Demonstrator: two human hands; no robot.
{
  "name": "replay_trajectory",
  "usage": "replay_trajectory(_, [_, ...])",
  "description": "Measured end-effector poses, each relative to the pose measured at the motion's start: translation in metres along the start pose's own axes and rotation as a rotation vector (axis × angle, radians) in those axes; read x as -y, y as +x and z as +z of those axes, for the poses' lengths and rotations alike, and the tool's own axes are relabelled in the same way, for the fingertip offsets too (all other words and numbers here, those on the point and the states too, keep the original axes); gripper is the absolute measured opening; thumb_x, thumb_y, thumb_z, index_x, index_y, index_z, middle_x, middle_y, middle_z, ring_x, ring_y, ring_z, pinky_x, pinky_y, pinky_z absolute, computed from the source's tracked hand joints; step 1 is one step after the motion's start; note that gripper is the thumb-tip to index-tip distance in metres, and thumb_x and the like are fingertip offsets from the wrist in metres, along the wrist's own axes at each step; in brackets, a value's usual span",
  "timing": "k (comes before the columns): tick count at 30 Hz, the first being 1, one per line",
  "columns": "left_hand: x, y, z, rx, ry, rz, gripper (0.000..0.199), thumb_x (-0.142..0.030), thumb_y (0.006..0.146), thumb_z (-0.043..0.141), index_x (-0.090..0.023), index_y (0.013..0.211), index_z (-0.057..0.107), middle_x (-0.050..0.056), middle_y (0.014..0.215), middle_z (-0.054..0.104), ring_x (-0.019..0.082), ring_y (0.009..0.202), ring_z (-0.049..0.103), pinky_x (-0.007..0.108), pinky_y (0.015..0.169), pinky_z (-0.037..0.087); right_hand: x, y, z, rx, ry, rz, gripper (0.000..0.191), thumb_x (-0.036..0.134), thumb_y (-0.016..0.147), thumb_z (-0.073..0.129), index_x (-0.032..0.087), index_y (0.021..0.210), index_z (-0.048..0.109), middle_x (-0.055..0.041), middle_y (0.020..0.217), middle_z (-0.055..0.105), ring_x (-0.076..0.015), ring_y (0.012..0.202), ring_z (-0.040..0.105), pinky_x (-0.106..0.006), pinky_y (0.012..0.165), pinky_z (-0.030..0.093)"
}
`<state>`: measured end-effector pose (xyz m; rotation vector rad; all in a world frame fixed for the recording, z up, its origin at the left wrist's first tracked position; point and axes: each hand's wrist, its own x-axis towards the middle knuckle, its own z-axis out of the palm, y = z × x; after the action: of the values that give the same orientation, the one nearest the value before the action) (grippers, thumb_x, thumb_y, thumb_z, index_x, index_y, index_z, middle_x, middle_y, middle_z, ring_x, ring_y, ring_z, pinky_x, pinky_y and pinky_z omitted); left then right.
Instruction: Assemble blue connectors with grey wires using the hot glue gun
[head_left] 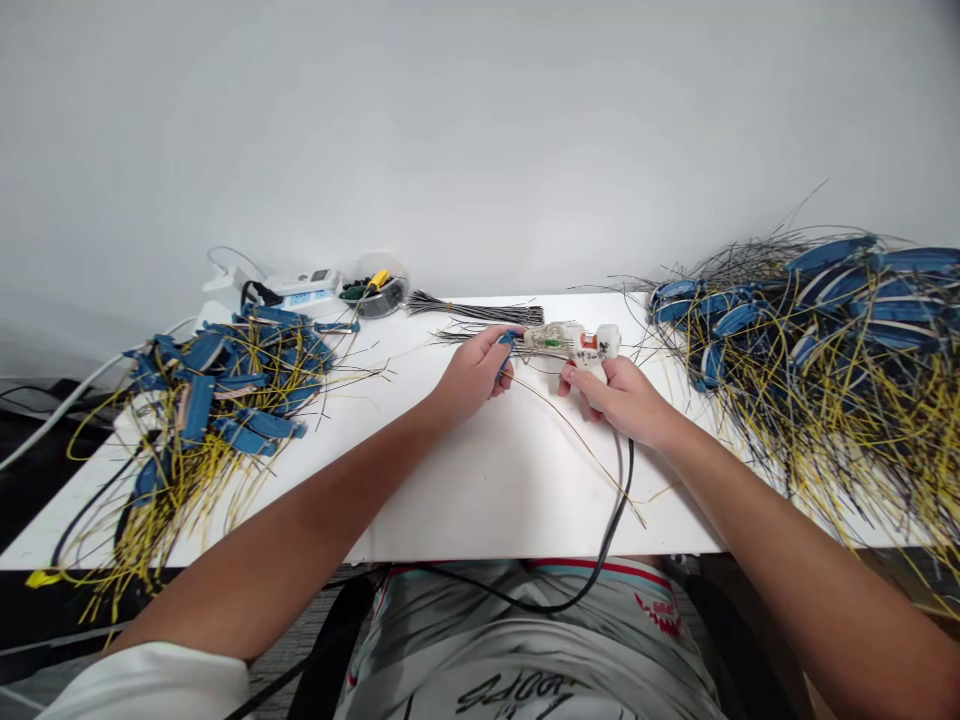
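the left hand [476, 375] is closed in a pinch on a blue connector [508, 345] near the middle of the tabletop [480, 500], with thin dark wires [469, 335] fanning out behind it. the right hand [604, 395] is clenched around the handle of a white hot glue gun [592, 350], its fingers hiding part of the body. the gun has handwriting and an orange patch on its side, and its translucent front end [551, 338] points toward the blue connector, just beside it.

a black cord [621, 490] drops from the gun past the right hand, over the tabletop's front edge and down across the person's lap. a loose yellow wire [577, 440] lies between the hands and the edge.

a tangled heap of blue connectors with yellow and black wires [225, 400] sits to the left, and a larger heap [810, 340] spills over the right end. behind the hands lies a bundle of black wires [480, 312]. farther left, near the wall, are a clear bowl holding a yellow-handled tool [373, 285] and a white power strip [300, 290].
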<state>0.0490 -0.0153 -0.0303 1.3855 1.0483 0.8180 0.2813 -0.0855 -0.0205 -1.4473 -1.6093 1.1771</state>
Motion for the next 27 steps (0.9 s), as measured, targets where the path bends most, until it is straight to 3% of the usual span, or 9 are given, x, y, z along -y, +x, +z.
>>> replay_trajectory(8, [-0.002, -0.002, -0.001, 0.026, 0.021, -0.023, 0.044, -0.038, 0.101, 0.056, -0.023, 0.141, 0.067, -0.003, 0.066, 0.057, 0.009, 0.052, 0.051, 0.019, 0.048, 0.04, -0.006, 0.004, -0.007, -0.258, 0.058, -0.135, 0.049, 0.064, 0.101, 0.057, 0.019, 0.092, 0.075, -0.0032, 0.07, 0.066, -0.0162, 0.057, 0.053, -0.032, 0.058, 0.043])
replay_trajectory(14, [-0.006, -0.011, -0.003, 0.157, 0.231, 0.091, 0.044, -0.048, 0.104, 0.054, -0.022, 0.134, 0.074, -0.002, 0.067, 0.061, 0.011, 0.059, 0.056, 0.022, 0.061, 0.046, -0.024, 0.02, -0.027, -0.614, -0.416, -0.163, 0.05, 0.061, 0.102, 0.05, 0.017, 0.107, 0.075, -0.0117, 0.091, 0.071, -0.0308, 0.092, 0.064, -0.045, 0.089, 0.048])
replay_trajectory(18, [-0.012, -0.018, -0.003, 0.234, 0.463, 0.153, 0.043, -0.047, 0.105, 0.05, -0.027, 0.135, 0.074, -0.003, 0.065, 0.064, 0.013, 0.062, 0.059, 0.023, 0.065, 0.045, -0.042, 0.034, -0.035, -0.717, -0.672, -0.053, 0.048, 0.055, 0.099, 0.048, 0.014, 0.108, 0.071, -0.0189, 0.104, 0.068, -0.0385, 0.108, 0.058, -0.057, 0.102, 0.042])
replay_trajectory(21, [-0.013, -0.02, -0.002, 0.226, 0.578, 0.211, 0.042, -0.042, 0.105, 0.049, -0.028, 0.134, 0.075, -0.003, 0.061, 0.064, 0.015, 0.064, 0.061, 0.025, 0.068, 0.045, -0.044, 0.034, -0.038, -0.773, -0.689, 0.028, 0.05, 0.058, 0.095, 0.054, 0.013, 0.11, 0.07, -0.0222, 0.112, 0.065, -0.0417, 0.113, 0.056, -0.064, 0.104, 0.041])
replay_trajectory(24, [-0.011, -0.021, -0.001, 0.202, 0.633, 0.247, 0.04, -0.039, 0.104, 0.049, -0.029, 0.132, 0.076, -0.004, 0.06, 0.064, 0.015, 0.065, 0.062, 0.026, 0.071, 0.045, -0.028, 0.022, -0.038, -1.006, -0.587, -0.125, 0.067, 0.057, 0.089, 0.068, 0.015, 0.139, 0.058, -0.0207, 0.127, 0.062, -0.038, 0.112, 0.058, -0.065, 0.105, 0.043])
replay_trajectory(25, [-0.01, -0.021, -0.001, 0.199, 0.648, 0.263, 0.04, -0.037, 0.104, 0.049, -0.029, 0.131, 0.077, -0.004, 0.06, 0.064, 0.015, 0.064, 0.062, 0.026, 0.071, 0.044, -0.019, 0.016, -0.037, -1.094, -0.559, -0.232, 0.072, 0.054, 0.089, 0.07, 0.016, 0.148, 0.052, -0.0205, 0.133, 0.059, -0.0359, 0.111, 0.059, -0.063, 0.104, 0.044])
replay_trajectory(27, [-0.007, -0.021, -0.002, 0.205, 0.687, 0.31, 0.039, -0.035, 0.102, 0.05, -0.029, 0.13, 0.077, -0.004, 0.06, 0.063, 0.015, 0.061, 0.058, 0.026, 0.068, 0.042, 0.002, 0.006, -0.032, -1.187, -0.543, -0.494, 0.065, 0.045, 0.094, 0.068, 0.019, 0.15, 0.05, -0.0208, 0.139, 0.055, -0.0349, 0.118, 0.057, -0.058, 0.103, 0.048])
